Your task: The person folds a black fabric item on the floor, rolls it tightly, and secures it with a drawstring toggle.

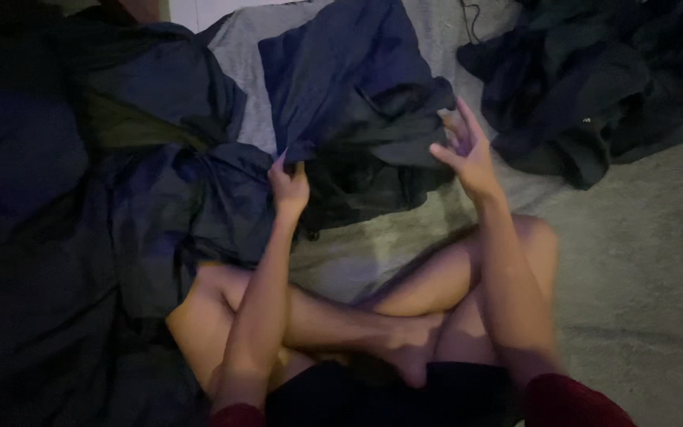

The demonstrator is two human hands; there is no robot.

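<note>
Okay, my left hand [288, 188] is pinched on the lower edge of a navy garment [341, 71]; my right hand [466, 150] is open, fingers spread, touching the black garment [373, 150] lying over it. Both sit crumpled on the grey sheet [341, 253] ahead of my crossed legs. Judging by that, nothing's folded yet. Dark heap [594, 71] far right, more dark fabric [81, 198] left, all loose.

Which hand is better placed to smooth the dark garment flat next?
Right, probably. The right hand is open over the dark garment, fingers spread, while the left hand pinches its edge.
</note>
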